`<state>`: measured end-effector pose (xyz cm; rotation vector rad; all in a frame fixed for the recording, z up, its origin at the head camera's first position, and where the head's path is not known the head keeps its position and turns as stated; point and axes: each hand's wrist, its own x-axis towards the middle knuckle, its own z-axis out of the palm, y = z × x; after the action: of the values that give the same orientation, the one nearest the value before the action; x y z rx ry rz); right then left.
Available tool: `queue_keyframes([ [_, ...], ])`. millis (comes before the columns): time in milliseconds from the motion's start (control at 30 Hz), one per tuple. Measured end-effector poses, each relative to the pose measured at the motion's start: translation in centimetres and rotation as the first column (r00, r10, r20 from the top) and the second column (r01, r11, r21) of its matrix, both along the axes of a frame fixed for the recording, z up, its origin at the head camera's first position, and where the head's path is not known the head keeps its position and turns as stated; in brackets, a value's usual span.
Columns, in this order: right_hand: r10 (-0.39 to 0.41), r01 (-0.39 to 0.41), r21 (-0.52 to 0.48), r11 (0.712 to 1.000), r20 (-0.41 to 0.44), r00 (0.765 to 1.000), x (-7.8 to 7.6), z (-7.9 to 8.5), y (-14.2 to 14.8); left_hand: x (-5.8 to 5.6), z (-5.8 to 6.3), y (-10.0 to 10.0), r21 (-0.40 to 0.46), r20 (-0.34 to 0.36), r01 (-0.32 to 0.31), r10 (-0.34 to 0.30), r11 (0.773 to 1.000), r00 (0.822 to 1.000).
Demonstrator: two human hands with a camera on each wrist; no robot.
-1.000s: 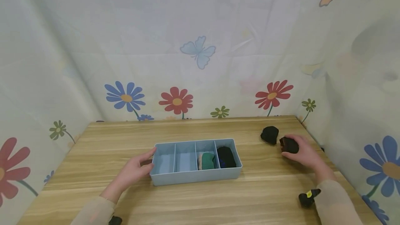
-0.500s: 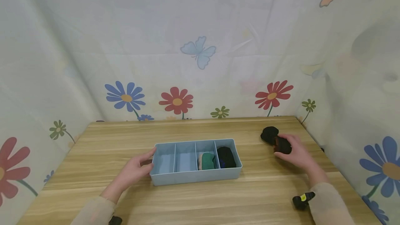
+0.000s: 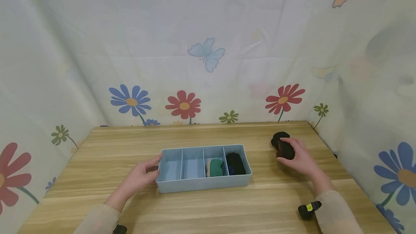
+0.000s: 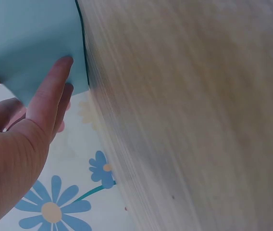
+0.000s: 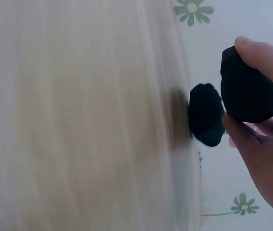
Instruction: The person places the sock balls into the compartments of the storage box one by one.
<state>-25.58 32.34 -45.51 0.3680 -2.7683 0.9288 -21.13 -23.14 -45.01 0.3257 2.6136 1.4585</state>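
In the head view, a light blue divided box (image 3: 204, 182) sits on the table. My left hand (image 3: 139, 176) is at its left end; the left wrist view has straight fingers (image 4: 50, 96) touching the box's end wall (image 4: 35, 43). My right hand (image 3: 300, 156) holds a rolled dark sock bundle (image 3: 286, 150) with a reddish-brown edge, pinched between thumb and fingers. Just behind it lies a second black sock bundle (image 3: 278, 138), partly hidden; in the right wrist view this black bundle (image 5: 206, 114) rests on the table beside the held one (image 5: 249, 89).
The box has a green and pale sock roll (image 3: 215, 168) in its third compartment and a black roll with a blue patch (image 3: 235, 163) in the rightmost one. The wooden table (image 3: 208, 208) meets a flowered cloth backdrop (image 3: 208, 82) at the back and sides.
My right hand has moved left with the dark sock bundle, which now overlaps the black bundle behind it. The left hand and the box have stayed put.
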Motion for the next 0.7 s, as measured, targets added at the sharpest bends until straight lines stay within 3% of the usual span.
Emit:
queue_keyframes([
  [700, 0.054, -0.058, -0.042, 0.997, -0.086, 0.995, 0.2, 1.9, -4.6, 0.1, -0.1, -0.1, 0.005, -0.007, 0.010, -0.010, 1.000, 1.000],
])
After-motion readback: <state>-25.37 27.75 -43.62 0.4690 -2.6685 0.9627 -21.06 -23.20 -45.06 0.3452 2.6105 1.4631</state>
